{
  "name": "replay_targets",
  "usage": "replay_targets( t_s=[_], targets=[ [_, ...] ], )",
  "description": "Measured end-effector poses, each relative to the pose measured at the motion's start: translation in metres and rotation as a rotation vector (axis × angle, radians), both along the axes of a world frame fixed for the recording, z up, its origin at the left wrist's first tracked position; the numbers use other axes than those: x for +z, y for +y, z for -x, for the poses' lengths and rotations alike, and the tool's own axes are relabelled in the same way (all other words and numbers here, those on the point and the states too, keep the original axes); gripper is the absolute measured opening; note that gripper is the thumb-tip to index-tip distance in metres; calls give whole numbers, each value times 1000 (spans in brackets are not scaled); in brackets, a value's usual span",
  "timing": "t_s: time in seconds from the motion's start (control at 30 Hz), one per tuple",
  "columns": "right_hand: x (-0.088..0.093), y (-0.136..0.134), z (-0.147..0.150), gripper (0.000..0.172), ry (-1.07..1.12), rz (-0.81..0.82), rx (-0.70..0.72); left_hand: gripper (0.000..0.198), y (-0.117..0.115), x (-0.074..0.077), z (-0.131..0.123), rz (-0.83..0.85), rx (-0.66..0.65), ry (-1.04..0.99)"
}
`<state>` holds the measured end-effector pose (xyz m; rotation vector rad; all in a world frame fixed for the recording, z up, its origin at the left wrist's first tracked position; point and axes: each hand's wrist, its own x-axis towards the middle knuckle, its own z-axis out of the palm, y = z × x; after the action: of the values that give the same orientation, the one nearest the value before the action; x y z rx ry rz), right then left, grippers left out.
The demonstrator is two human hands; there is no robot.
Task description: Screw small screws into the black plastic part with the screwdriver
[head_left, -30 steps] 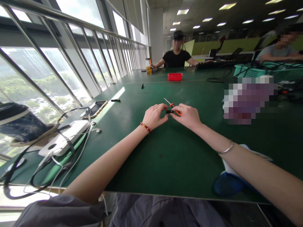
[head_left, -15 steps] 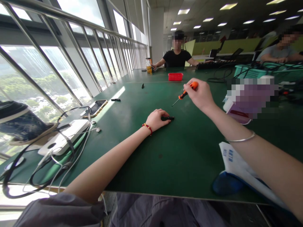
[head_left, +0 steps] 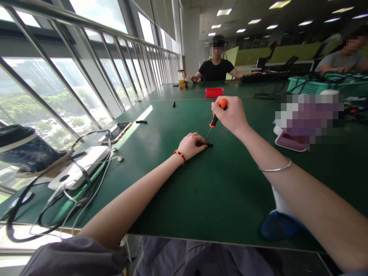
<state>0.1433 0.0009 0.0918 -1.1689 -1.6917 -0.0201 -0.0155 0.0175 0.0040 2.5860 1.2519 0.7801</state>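
My left hand [head_left: 191,146] rests on the green table, its fingers closed around a small black elongated part [head_left: 209,145] that lies on the tabletop. Part of that piece is hidden by the fingers. My right hand [head_left: 232,112] grips the orange and black handle of a screwdriver [head_left: 213,122], tilted with its shaft pointing down and to the left. The screwdriver's tip is at the black part, right by my left fingertips. Whether it sits in a screw is too small to tell.
Two more small black pieces, one nearer [head_left: 141,121] and one farther [head_left: 174,104], lie on the table [head_left: 172,199]. A red bin [head_left: 214,92] stands toward the back, before a seated person [head_left: 217,71]. Left are a phone [head_left: 116,132], white power strip [head_left: 80,166] and cables.
My right hand has moved left and down, bringing the screwdriver tip from above the table to the black part. My left hand stays in place, still holding that part.
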Motion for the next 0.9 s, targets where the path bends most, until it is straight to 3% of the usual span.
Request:
replay_targets(
  t_s=[0.2, 0.7, 0.9],
  targets=[
    [-3, 4, -4, 20, 22, -37, 19, 14, 0, 0, -1, -6, 3, -1],
    [2, 1, -3, 30, -78, 109, -41, 14, 1, -1, 0, 7, -3, 2],
    [8, 0, -4, 15, -81, 151, -12, 15, 2, -2, 0, 3, -18, 2]
  ],
)
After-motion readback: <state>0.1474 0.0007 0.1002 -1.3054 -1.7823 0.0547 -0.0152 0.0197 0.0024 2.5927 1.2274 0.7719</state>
